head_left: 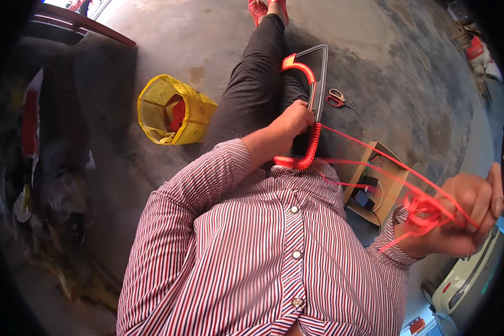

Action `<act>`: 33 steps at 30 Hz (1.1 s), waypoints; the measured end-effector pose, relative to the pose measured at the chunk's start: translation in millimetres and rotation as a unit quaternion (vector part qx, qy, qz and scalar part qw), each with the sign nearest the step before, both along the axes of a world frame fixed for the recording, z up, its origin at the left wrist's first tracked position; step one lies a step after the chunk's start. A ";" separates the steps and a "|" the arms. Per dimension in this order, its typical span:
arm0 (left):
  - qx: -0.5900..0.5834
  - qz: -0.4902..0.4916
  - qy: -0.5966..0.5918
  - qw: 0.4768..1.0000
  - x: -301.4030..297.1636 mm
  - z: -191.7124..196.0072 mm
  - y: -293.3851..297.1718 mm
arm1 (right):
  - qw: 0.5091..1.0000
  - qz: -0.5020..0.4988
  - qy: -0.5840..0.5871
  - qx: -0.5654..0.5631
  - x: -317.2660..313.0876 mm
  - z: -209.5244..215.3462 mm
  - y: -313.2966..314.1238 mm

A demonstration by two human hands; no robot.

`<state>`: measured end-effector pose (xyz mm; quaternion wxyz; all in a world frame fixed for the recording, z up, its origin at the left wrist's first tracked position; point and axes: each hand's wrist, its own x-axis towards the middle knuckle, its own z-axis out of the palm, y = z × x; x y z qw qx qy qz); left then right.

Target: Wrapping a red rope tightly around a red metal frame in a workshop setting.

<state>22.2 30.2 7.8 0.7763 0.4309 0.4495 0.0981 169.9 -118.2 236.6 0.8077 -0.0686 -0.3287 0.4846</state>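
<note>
Cord, thin, red and limp, likely slips, so right hand fists its bunched strands while left hand clamps the stiff wrapped frame.

A long-sleeved shirt with fine red and white vertical stripes is worn. It is closed down the front by small round pale buttons, three of them visible. Each sleeve ends in a striped cuff at the wrist. Dark grey close-fitting trousers are seen on the legs. Red footwear is partly visible at the upper frame edge.
</note>
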 end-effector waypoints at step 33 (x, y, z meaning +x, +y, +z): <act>0.213 -0.059 -0.104 0.970 -30.8 80.6 -7.1 | 0.684 -0.201 -0.660 -0.236 -35.5 -135.7 52.4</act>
